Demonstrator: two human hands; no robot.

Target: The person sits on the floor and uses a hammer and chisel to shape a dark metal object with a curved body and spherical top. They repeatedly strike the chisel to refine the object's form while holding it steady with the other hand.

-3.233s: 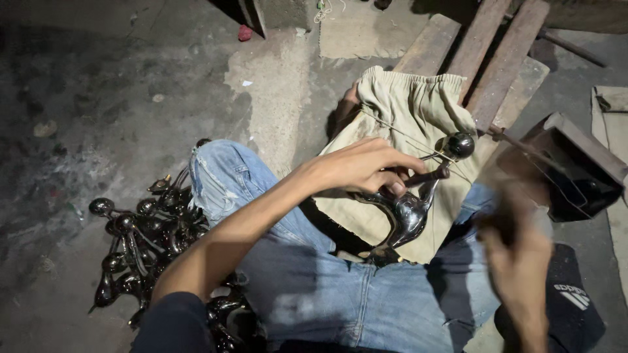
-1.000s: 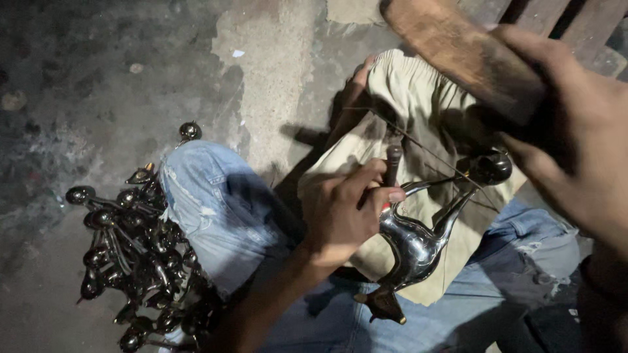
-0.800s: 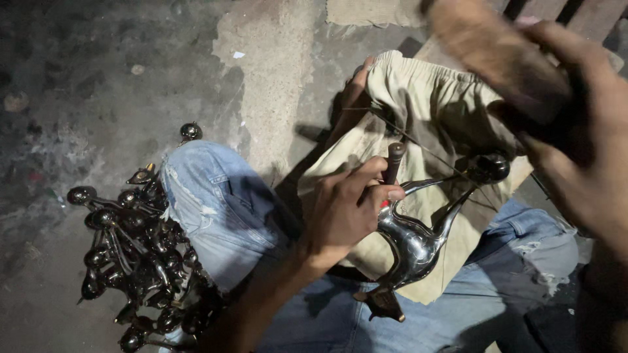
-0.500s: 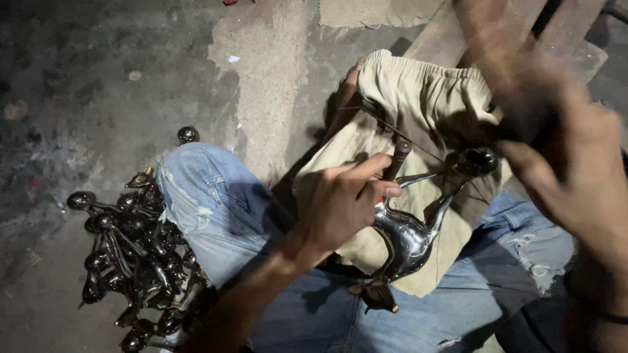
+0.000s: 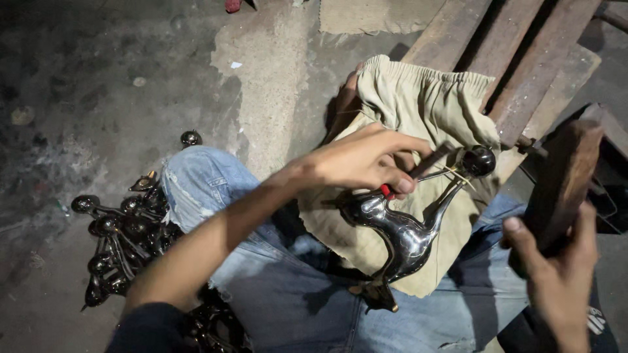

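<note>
Sat low on a stained concrete floor (image 5: 98, 78), with rough wooden planks (image 5: 523, 46) lying just ahead. Wore blue jeans (image 5: 294, 307), and had a khaki cloth (image 5: 425, 104) spread over the lap as padding. Had a heap of dark round-headed metal pieces (image 5: 118, 242) lying on the floor beside the left knee.

Clenched a heavy wooden block (image 5: 562, 183) in the right hand (image 5: 556, 287), raised off to the side and well apart from the work. Rested a shiny bird-shaped metal figure (image 5: 402, 235) on the cloth, neck stretched toward the planks and base pointing back at the body.

Pinched a small dark rod (image 5: 428, 162) in the left hand (image 5: 356, 160), fingers closed round it just above the figure's back and slanted toward its round head. Seemed best to seat the rod tip firmly, keep the fingers low and clear of its top, and bring the block down square and short, so as not to slip on polished metal.
</note>
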